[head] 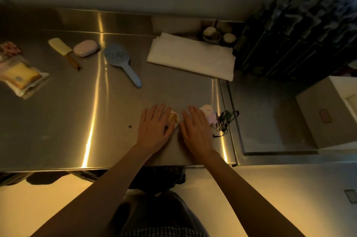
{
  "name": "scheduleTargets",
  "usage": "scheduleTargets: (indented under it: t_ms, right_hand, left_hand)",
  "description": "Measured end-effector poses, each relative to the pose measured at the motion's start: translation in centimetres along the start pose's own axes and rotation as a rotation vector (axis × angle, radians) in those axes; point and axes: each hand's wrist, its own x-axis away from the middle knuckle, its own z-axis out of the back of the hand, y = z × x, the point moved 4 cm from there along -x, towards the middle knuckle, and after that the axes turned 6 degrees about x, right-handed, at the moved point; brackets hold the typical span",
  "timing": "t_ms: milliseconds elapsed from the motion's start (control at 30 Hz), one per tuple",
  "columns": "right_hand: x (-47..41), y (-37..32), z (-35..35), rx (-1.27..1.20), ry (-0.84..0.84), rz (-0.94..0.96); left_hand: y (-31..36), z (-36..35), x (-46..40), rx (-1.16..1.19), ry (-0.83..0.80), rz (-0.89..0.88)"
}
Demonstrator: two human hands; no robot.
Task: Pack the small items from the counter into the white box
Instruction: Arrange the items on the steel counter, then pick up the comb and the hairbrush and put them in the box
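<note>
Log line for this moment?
left hand: flat beside round charm | right hand: flat on counter | white box: right, nothing packed visibly

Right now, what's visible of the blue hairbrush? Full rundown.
The blue hairbrush looks like pale blue plastic, with an oval vented head showing curved slots and a straight handle with a rounded end. It lies flat on the steel counter, head toward the wall, handle pointing toward the person and slightly right. Nothing touches it; it sits between the pink oval case and the folded white cloth.
</note>
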Motion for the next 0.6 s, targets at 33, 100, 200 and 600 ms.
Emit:
scheduleTargets:
  t_ms: [33,100,200,600]
  right_hand:
    - [-0.9,-0.1,0.4,-0.011,0.015,-0.003]
    - [-2.9,-0.2,1.4,-0.029,0.049,0.004]
    - [-6.2,-0.9,3.3,-0.025,0.108,0.045]
    - [-15.2,-6.1,7.1,-0.09,0.239,0.154]
  left_hand:
    - [0.0,0.6,-0.7,-0.01,0.006,-0.005]
    - [-0.1,2.0,-2.4,-0.038,0.031,-0.015]
    - [-0.3,4.5,-4.9,-0.058,0.115,-0.033]
    - [-5.0,13.5,-8.3,-0.141,0.347,0.103]
